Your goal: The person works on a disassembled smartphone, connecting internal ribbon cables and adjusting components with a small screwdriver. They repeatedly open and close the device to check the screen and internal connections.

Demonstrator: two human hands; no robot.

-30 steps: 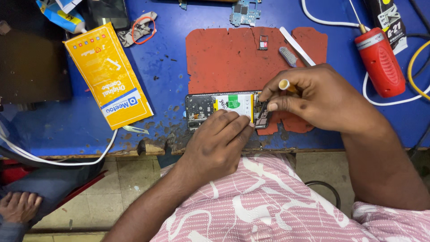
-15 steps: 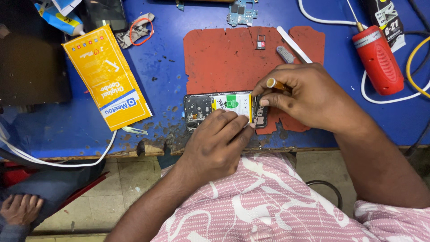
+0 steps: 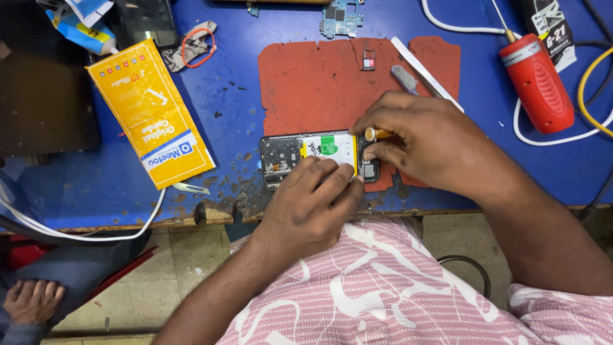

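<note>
An opened phone (image 3: 287, 156) with its back off lies across the near edge of a red work mat (image 3: 319, 83) on a blue bench. Its battery with a green sticker (image 3: 329, 148) shows in the middle. My left hand (image 3: 313, 204) presses down on the phone's near side, fingers over the battery edge. My right hand (image 3: 428, 144) grips a small screwdriver with a yellow-brown handle (image 3: 375, 133), its tip down at the phone's right end.
A yellow flat package (image 3: 150, 115) lies at left. A red cylindrical tool (image 3: 537, 83) with white cable sits at right. A circuit board (image 3: 341, 16), tweezers (image 3: 424, 70) and a small brush (image 3: 403, 78) lie at the mat's far side. Another person's hand (image 3: 32, 300) shows at lower left.
My right hand with the screwdriver has shifted slightly left along the phone's right end. My left hand stays on the phone.
</note>
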